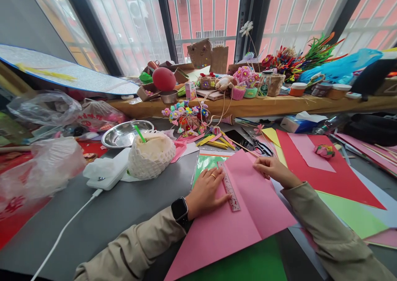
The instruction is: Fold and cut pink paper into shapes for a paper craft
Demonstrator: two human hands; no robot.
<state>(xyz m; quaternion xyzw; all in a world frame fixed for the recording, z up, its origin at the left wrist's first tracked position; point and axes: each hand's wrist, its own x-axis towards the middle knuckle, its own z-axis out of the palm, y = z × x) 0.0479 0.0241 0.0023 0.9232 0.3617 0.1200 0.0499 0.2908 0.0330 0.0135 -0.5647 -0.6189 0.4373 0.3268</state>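
My left hand [207, 192] lies flat with fingers apart on a clear printed ruler [228, 188], pressing it against a creased sheet of pink paper [223, 233]. At the paper's upper right edge, my right hand [273, 170] is closed, its fingertips curled together. A thin wooden stick [237, 144] runs up to those fingers; whether they grip it or the paper edge I cannot tell. Beneath the pink sheet, a green sheet [245, 262] shows at the front, and a clear packet with green paper [206, 163] shows behind my left hand.
Scissors [262, 146] and a dark phone [238, 138] lie beyond the paper. Red paper [350, 182] spreads to the right. At left stand a coconut in foam netting [150, 157], a metal bowl [119, 134] and a white device with cable [107, 179]. Crafted flowers [186, 117] sit behind.
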